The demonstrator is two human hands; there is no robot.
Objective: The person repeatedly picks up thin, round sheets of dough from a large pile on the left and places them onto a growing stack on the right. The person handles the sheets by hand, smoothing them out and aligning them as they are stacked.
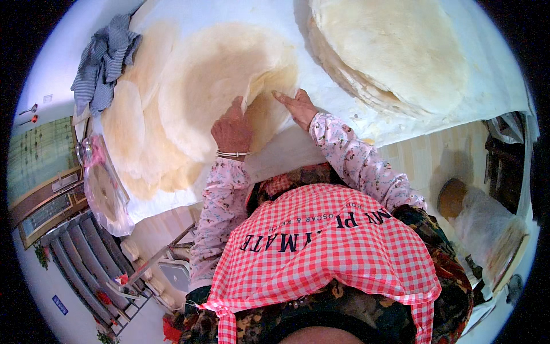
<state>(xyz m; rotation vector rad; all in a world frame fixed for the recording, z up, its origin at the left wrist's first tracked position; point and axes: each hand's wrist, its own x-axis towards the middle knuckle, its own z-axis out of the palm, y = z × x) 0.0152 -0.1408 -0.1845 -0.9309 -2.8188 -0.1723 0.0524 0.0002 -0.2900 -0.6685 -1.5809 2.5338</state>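
Note:
Before me, a large, thin round flatbread sheet (210,86) lies on a white-covered table (275,159), with its near right edge raised in a fold. My left hand (234,129), with a thin bracelet at the wrist, pinches the lifted edge of the sheet. My right hand (298,107) is to the right of the fold, index finger extended and touching the sheet; whether it grips anything I cannot tell. More thin sheets (124,129) overlap at the left. A thick stack of large round sheets (386,47) rests at the upper right.
A checked grey cloth (105,64) lies at the table's far left. Beside the left table edge is a plastic-wrapped round item (103,193). Stairs (86,253) and a metal frame (142,271) stand lower left. A plastic-covered item (490,232) is at the right, off the table.

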